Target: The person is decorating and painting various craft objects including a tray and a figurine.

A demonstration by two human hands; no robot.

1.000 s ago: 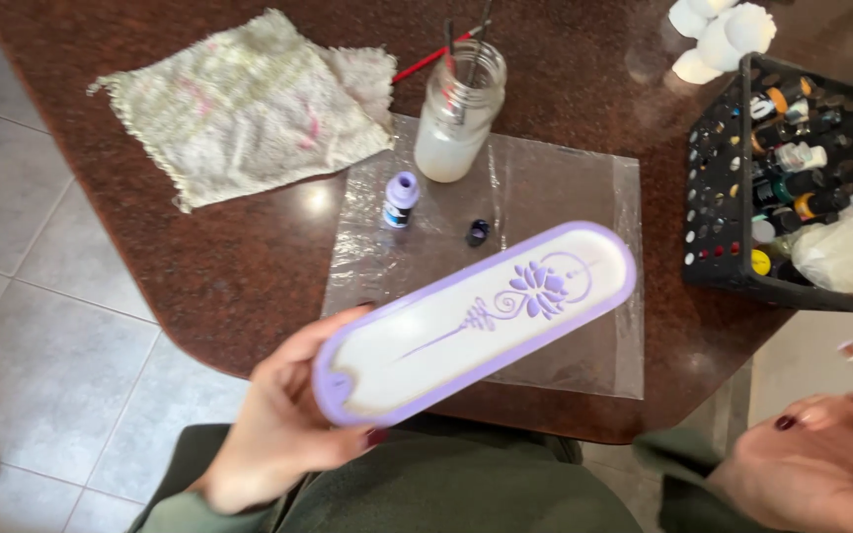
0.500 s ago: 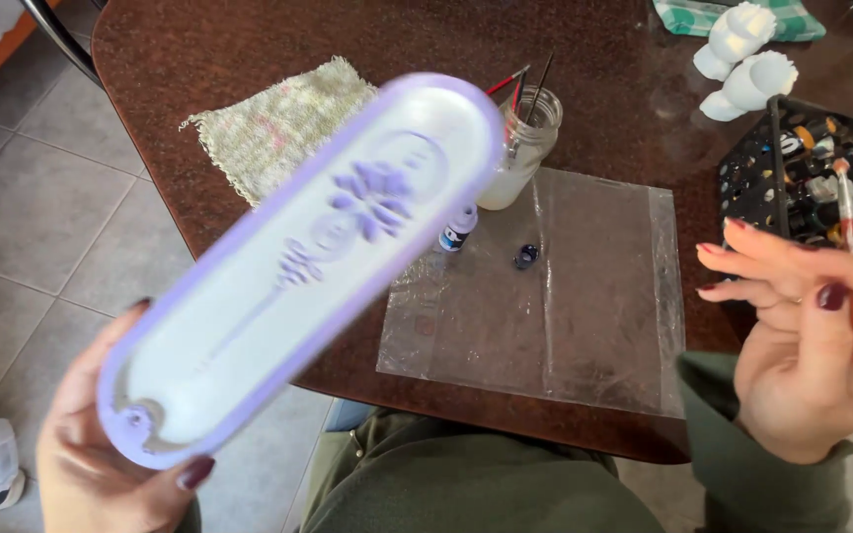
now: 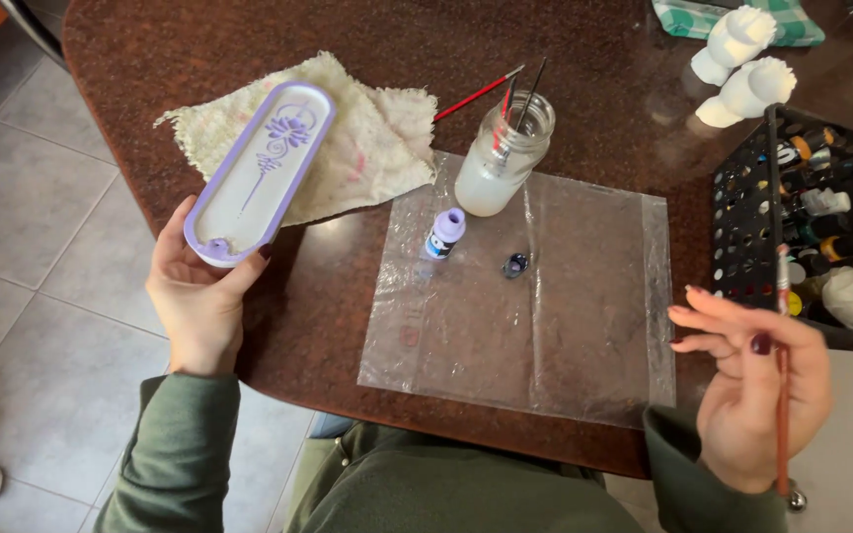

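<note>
Left hand (image 3: 197, 296) grips oval tray (image 3: 260, 170) by near end, upper left; long axis diagonal toward upper right. Right hand (image 3: 752, 395), far right, pinches paintbrush (image 3: 780, 296) upright.

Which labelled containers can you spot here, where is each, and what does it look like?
Small paint bottle: upright on the clear plastic sheet, lilac cap, blue and white label.
Paint bottles: lying in the black rack at the table's right edge, caps of mixed colours.
Glass jar: behind the sheet, cloudy water, unlabelled.

Open lane btwn my hands over plastic sheet (image 3: 545, 326). Far side blocked: jar (image 3: 503, 158), small bottle (image 3: 444, 234). Right: black rack (image 3: 802, 227).
</note>
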